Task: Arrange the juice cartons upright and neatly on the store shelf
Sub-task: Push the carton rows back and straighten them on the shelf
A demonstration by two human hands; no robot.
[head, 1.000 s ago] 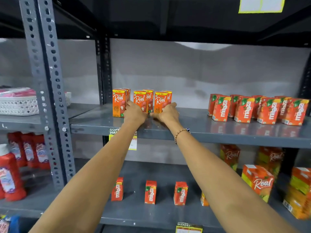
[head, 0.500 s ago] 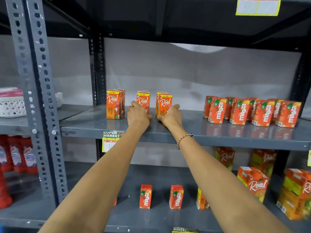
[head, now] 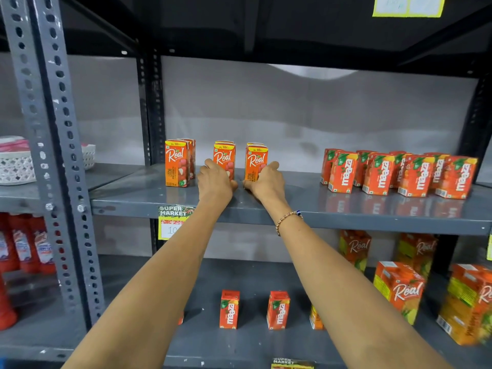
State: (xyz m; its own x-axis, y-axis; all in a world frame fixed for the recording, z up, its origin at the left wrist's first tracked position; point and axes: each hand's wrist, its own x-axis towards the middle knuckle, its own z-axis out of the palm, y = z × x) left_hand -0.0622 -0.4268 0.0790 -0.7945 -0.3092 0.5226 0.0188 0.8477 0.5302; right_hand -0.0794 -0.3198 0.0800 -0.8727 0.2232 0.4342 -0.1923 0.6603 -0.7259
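The left hand gripped the middle Real carton and the right hand gripped the right-hand Real carton, fingers closed around each base on the shelf. Both stood upright; sliding, not lifting, probably kept them square and evenly spaced.

Three upright Real carton pairs left on the shelf, Maaza cartons well apart, right.

Both arms reached up from the lower frame; left hand and right hand were cupped, thumbs nearly touching, at centre frame.
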